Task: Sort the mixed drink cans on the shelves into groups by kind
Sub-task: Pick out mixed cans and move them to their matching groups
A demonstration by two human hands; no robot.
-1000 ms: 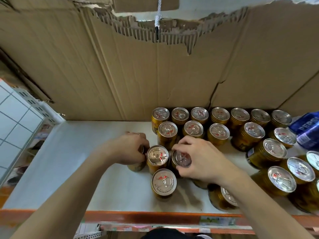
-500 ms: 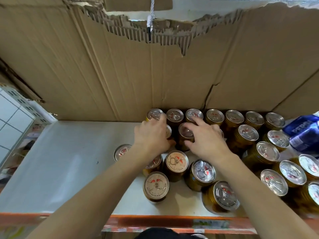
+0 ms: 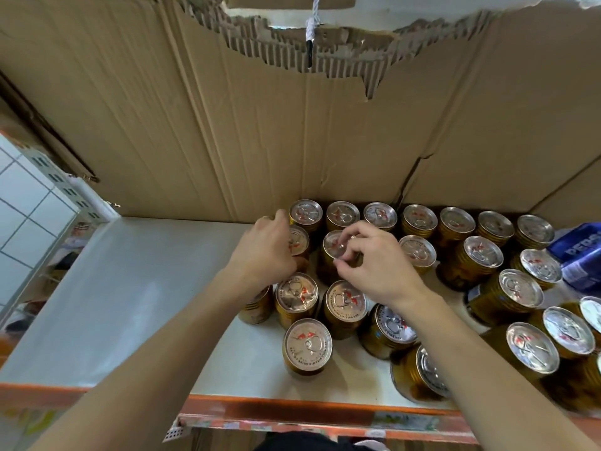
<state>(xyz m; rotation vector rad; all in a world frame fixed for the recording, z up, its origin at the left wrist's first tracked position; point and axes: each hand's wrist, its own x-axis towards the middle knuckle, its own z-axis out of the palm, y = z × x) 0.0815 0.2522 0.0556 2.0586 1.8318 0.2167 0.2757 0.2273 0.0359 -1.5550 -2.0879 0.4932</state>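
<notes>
On the shelf's [image 3: 130,288] second row, both hands have moved back from the front cans [image 3: 307,346]: the left hand [image 3: 263,252] curls round one gold can [image 3: 299,240], the right hand [image 3: 374,265] pinches the rim of the neighbouring can [image 3: 333,245], likely closing up this kind's rows.

My left hand [image 3: 266,252] curls round the side of a gold can [image 3: 298,239] at the left end of the second row on the white shelf [image 3: 130,288]. My right hand [image 3: 374,265] pinches the rim of the next gold can [image 3: 334,247] just beside it, thumb at the near edge and fingertips over the lid. More gold cans [image 3: 419,219] stand upright all around, the back row against torn cardboard [image 3: 227,125]. Blue Pepsi cans [image 3: 582,252] sit at the far right.
</notes>
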